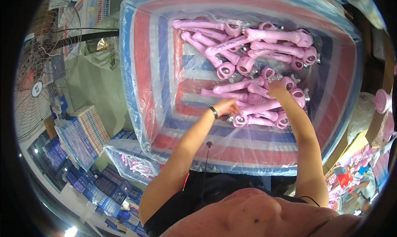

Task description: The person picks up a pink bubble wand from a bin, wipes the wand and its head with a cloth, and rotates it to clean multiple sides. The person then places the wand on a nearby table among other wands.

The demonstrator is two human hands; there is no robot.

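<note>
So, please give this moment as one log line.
left hand: at pink round-headed handles, nearer group; right hand: same group; farther handles: untouched; striped container: plastic-lined

One wide, round view looks straight down from the person's head [252, 212], near above the bare left hand [226, 107], the bare right hand [278, 89] and a big, boxy, plastic-lined, red, white and blue striped bin [142, 71].

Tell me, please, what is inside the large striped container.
The striped container holds two clusters of pink pieces with rounded heads; the left hand and right hand are at the nearer cluster. Whatever lies directly beneath the pieces is covered and cannot be seen.
</note>
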